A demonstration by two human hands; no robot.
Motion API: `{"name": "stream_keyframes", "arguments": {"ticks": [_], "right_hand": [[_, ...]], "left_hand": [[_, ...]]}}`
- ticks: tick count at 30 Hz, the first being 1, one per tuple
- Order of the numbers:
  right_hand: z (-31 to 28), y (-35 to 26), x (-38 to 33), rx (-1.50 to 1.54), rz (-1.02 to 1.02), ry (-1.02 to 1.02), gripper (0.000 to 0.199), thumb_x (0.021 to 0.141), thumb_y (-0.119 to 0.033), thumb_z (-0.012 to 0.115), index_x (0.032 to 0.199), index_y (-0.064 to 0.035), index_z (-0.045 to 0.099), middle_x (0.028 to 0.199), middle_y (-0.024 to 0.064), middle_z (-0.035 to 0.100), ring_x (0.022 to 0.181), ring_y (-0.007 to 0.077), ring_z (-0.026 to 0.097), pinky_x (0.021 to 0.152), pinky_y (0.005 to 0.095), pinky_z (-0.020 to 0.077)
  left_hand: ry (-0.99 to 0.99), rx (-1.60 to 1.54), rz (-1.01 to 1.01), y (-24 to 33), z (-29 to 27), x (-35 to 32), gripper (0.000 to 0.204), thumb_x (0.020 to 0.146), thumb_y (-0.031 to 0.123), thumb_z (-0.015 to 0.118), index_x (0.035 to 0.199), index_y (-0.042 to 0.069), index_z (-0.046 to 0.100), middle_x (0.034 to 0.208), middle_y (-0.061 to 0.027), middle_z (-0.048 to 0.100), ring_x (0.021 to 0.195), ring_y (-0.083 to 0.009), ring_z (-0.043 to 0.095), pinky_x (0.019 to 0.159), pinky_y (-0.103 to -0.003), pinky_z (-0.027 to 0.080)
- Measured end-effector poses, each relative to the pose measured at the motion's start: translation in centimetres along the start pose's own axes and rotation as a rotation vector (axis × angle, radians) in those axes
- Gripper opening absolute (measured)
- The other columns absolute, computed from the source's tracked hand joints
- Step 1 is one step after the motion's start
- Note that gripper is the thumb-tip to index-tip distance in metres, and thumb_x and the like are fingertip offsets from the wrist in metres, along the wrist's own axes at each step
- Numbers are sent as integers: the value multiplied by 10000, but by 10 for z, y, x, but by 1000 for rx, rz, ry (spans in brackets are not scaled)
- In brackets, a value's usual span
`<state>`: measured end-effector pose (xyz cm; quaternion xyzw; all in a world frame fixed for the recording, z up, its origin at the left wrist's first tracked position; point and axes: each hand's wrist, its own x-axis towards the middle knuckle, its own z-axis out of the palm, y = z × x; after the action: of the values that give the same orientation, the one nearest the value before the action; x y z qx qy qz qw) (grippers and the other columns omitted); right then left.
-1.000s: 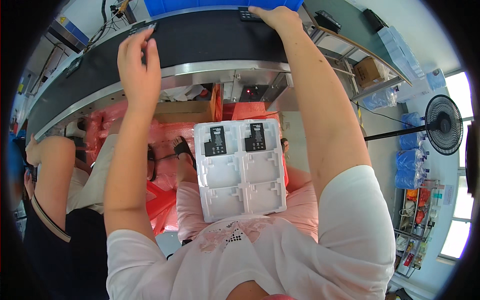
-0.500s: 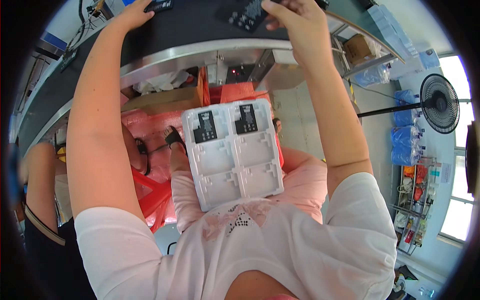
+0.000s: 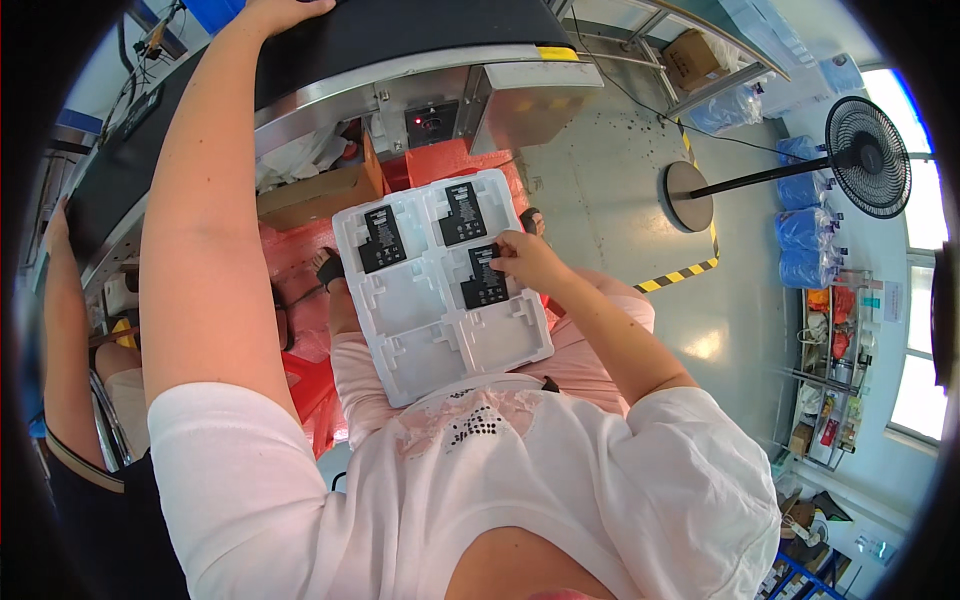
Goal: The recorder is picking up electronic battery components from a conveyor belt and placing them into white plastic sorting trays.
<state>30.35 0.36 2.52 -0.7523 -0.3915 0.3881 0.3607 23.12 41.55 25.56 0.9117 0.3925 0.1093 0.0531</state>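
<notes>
A white moulded tray with several pockets lies on my lap. Two flat black rectangular parts sit in its two far pockets. My right hand pinches a third black part and holds it in the middle right pocket. My left hand is stretched far forward onto the black conveyor belt, fingers resting on the belt, and only part of it shows at the top edge. Whether it holds something is hidden.
The conveyor's steel frame runs across above my knees, with a cardboard box and red crates beneath. Another person's arm is at the left. A standing fan and blue water bottles stand at the right.
My right hand has come back from the belt down to the tray with a third black part. My left arm stays stretched out to the belt.
</notes>
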Motion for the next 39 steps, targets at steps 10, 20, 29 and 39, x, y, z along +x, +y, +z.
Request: {"name": "stream_keyframes", "arguments": {"ticks": [10, 20, 29, 39], "right_hand": [[43, -22, -69, -742, -511, 19, 558, 758, -278, 643, 1213, -12, 458, 1297, 132, 410, 1213, 290, 387, 993, 474, 307], [22, 3, -63, -849, -651, -94, 539, 820, -237, 571, 1310, -97, 394, 1413, 46, 316, 1307, 198, 292, 1057, 483, 212], [37, 4, -74, -778, -547, -37, 556, 832, -234, 553, 1333, -92, 357, 1440, 48, 266, 1329, 212, 248, 1071, 473, 176], [25, -24, -67, -587, -551, 60, 505, 781, -152, 624, 1248, -64, 453, 1353, 113, 377, 1225, 274, 384, 1004, 431, 307]], "left_hand": [[348, -199, 83, -32, 20, -59, 450, 828, 315, 592, 1167, 30, 515, 1012, -175, 587, 989, -302, 546, 826, -345, 423], [-101, -1475, -610, 34, 70, -332, 206, 871, 166, 548, 1031, 37, 544, 794, -7, 560, 630, -54, 500, 473, -193, 381], [186, -663, -439, 35, 197, -397, 320, 751, 146, 677, 971, -43, 540, 857, -161, 580, 761, -264, 579, 707, -349, 463], [-109, -139, -488, 53, 159, -386, 747, 630, 335, 771, 1188, 20, 387, 1149, -198, 469, 1083, -339, 432, 846, -447, 383]]}}
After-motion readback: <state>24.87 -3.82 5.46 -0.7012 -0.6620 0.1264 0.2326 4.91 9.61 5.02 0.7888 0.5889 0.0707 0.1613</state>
